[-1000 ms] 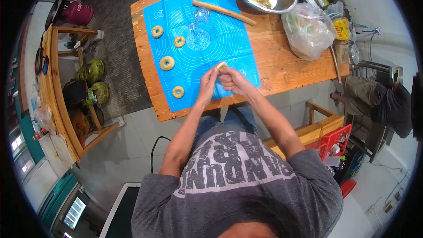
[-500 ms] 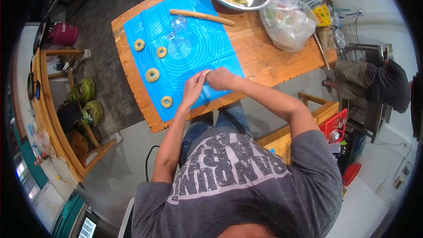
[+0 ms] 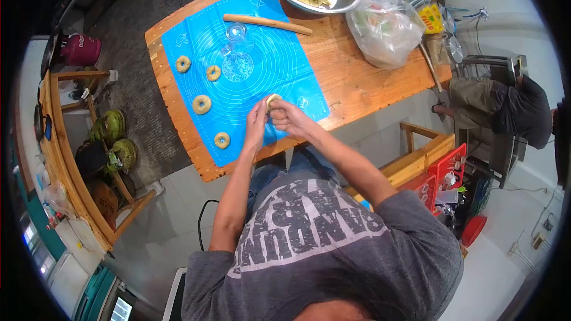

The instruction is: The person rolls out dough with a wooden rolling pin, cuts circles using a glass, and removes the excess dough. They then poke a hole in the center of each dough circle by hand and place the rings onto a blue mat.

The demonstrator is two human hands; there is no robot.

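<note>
A ring of yellowish dough (image 3: 273,98) is held up between my two hands over the near edge of the blue baking mat (image 3: 279,65). My left hand (image 3: 256,120) pinches it from the left, and my right hand (image 3: 288,119) has its fingers curled round the other side. Several dough rings lie on the mat to the left, one of them a larger ring (image 3: 201,104). Farther back on the mat are a clear glass (image 3: 236,33) and a wooden rolling pin (image 3: 267,24). Part of the held ring is hidden by the fingers.
On the wooden table (image 3: 357,80) a metal bowl (image 3: 353,0) holds more dough. Beside it sits a filled plastic bag (image 3: 383,32). A person (image 3: 517,113) sits at the far right. Red crates (image 3: 443,172) and a wooden bench (image 3: 416,157) stand near my right side.
My right hand has turned and dropped slightly, with its fingers now curled in view. The dough between my hands now shows as a ring. The whole view has shifted slightly.
</note>
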